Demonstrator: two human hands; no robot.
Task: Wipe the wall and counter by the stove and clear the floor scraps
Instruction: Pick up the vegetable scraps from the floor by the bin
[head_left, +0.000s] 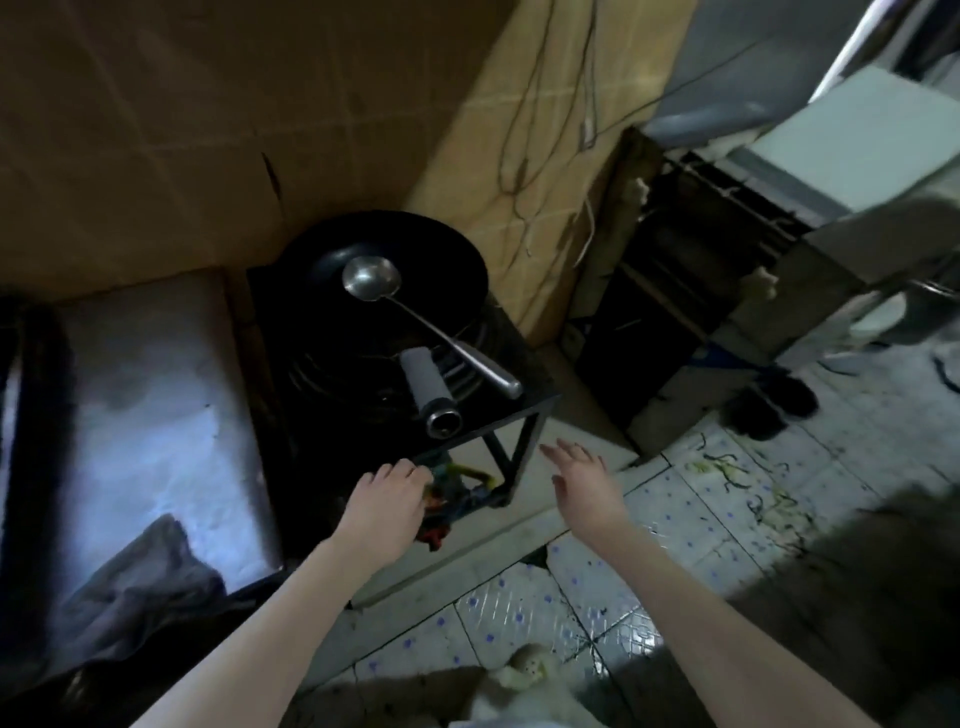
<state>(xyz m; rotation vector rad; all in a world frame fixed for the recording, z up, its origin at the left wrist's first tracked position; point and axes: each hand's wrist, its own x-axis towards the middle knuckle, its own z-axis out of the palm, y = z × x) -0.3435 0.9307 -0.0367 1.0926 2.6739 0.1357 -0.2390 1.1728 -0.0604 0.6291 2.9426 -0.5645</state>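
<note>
Left hand (387, 501): down at the front edge of the stove stand (498, 423), fingers curled onto a multicoloured bundle (457, 493). It looks like a grip, though the blur hides the fingertips.
Right hand (584, 480): wide open, fingers spread, palm down, nothing in it. It hovers just off the stand's front right corner, above the floor (519, 613).
Multicoloured bundle: tucked under the stand's top frame at the front, with reds, yellows and blues. It may be cloth, but it is too blurred to say for sure.
Wok (384, 249): black, sitting on top of the stand, pushed back close to the wall. Its grey handle (428, 389) points out to the stand's front edge.
Ladle (371, 278): steel, bowl facing up inside the wok, shaft running out over the rim toward the stand's front right corner.
Wall (156, 130): brown cardboard sheets behind both the stand and the surface.
Surface (156, 364): shiny steel top, just beside the stand on its left.
Grey cloth (140, 582): crumpled at the front edge of the surface, close to the left forearm.
Floor scraps (727, 470): green shreds scattered over the pale tiles to the right of the stand, apart from both hands.
</note>
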